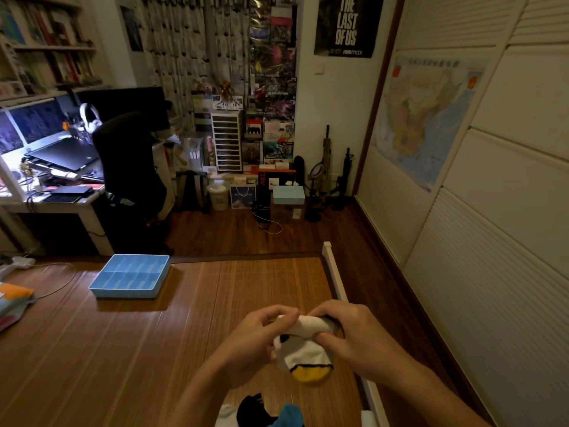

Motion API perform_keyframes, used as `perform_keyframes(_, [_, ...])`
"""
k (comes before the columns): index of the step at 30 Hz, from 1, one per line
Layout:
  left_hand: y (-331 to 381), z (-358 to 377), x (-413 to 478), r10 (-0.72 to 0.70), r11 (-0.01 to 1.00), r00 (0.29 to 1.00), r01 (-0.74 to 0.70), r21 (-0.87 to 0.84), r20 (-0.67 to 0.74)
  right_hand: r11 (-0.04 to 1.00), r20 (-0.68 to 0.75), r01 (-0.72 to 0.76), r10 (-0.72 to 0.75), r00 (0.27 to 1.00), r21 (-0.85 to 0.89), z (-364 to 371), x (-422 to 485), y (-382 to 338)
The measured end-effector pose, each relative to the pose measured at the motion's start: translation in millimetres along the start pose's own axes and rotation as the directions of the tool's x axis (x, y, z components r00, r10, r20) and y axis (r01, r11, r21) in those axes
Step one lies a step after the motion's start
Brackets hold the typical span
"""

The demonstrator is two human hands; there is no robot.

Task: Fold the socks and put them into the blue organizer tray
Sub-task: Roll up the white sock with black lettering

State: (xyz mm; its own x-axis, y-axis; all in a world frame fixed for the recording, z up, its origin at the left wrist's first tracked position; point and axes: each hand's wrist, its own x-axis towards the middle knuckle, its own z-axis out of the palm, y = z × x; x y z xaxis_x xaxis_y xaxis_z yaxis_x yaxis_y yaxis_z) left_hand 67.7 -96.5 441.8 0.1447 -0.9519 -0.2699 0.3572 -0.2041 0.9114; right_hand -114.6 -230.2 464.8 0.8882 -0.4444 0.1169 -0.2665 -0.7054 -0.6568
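Observation:
A white sock with black marks and a yellow toe (pixel 303 357) hangs between both hands above the bamboo mat. My left hand (pixel 258 337) pinches its upper edge from the left. My right hand (pixel 348 334) grips the rolled white top from the right, thumb underneath. The blue organizer tray (pixel 101 286) lies on the mat at the far left, well away from the hands, and its compartments hold nothing visible. More socks (pixel 261 411), white, black and blue, lie in a heap at the bottom edge, below my forearms.
The bamboo mat (pixel 184 318) ends at a white rail (pixel 334 272) on the right, with wooden floor beyond. Folded colourful cloth (pixel 12 300) lies at the left edge. A desk, a black chair (pixel 129 167) and stacked boxes stand across the room.

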Motion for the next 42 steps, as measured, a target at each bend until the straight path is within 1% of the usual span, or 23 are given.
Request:
perform_keyframes(4, [-3.4,-1.2,2.7,0.066,0.995,0.997,-0.062,0.077,-0.042,1.0,0.045,-0.017,0.015,0.999,0.025,-1.8,2.8,2.0])
perform_keyframes(7, [-4.2,-3.0,0.7,0.122,0.977,0.991,-0.112,0.183,-0.045,0.999,0.1,-0.039,0.036,0.994,0.027,-3.3,3.6,5.8])
perform_keyframes(11, [-0.9,-8.7,-2.2,0.21,0.918,0.977,-0.209,0.337,0.033,0.999,0.199,-0.047,0.042,0.979,0.019,-7.5,3.6,7.6])
perform_keyframes(14, [-1.0,-10.0,-1.3,0.231,0.889,0.97,-0.241,0.389,0.072,1.0,0.194,-0.025,0.027,0.981,-0.012,-8.2,4.2,7.9])
perform_keyframes(17, [-1.2,-11.1,1.5,0.197,0.86,0.978,-0.205,0.468,0.067,0.996,0.133,0.008,0.004,0.991,-0.087,-2.6,3.2,8.3])
perform_keyframes(20, [2.5,-15.1,4.8,0.057,0.824,0.991,-0.117,0.555,0.125,0.981,0.062,0.067,-0.056,0.996,-0.184,2.9,1.2,9.8])
perform_keyframes(22, [6.3,-16.3,7.8,0.0,0.826,0.988,-0.088,0.556,0.157,0.958,0.031,0.124,-0.12,0.992,-0.258,4.0,0.0,11.1])
perform_keyframes(24, [11.6,-17.6,11.2,-0.03,0.854,0.982,-0.071,0.515,0.185,0.932,0.003,0.179,-0.188,0.982,-0.315,3.9,-1.2,10.8])
perform_keyframes(26, [17.2,-18.1,14.5,-0.011,0.834,0.978,-0.106,0.541,0.207,0.908,-0.025,0.211,-0.236,0.972,-0.363,4.2,-2.4,10.2])
perform_keyframes(28, [19.1,-16.3,18.1,0.068,0.748,0.978,-0.182,0.638,0.199,0.907,-0.049,0.187,-0.221,0.974,-0.377,4.3,-2.4,10.5])
perform_keyframes(30, [16.0,-13.5,22.0,0.178,0.601,0.965,-0.262,0.755,0.193,0.927,-0.042,0.118,-0.142,0.989,-0.357,4.2,-1.7,12.0])
perform_keyframes(32, [11.6,-8.7,24.7,0.253,0.475,0.945,-0.309,0.824,0.209,0.947,0.001,0.044,-0.046,0.999,-0.319,3.5,-0.1,13.9])
perform_keyframes(34, [9.6,-1.6,25.0,0.319,0.349,0.91,-0.371,0.86,0.263,0.975,0.071,-0.024,0.041,0.997,-0.222,2.2,1.2,13.9])
perform_keyframes(36, [7.9,5.1,24.6,0.372,0.225,0.869,-0.425,0.877,0.326,0.991,0.15,-0.081,0.097,0.984,-0.107,0.2,2.0,14.9])
perform_keyframes(39, [1.6,9.9,26.5,0.412,0.081,0.828,-0.448,0.89,0.379,0.987,0.238,-0.157,0.159,0.958,-0.028,-7.4,3.6,19.1])
perform_keyframes(42, [-6.7,13.2,28.3,0.379,-0.005,0.839,-0.421,0.907,0.391,0.975,0.327,-0.221,0.212,0.921,-0.01,-10.3,5.1,22.8])
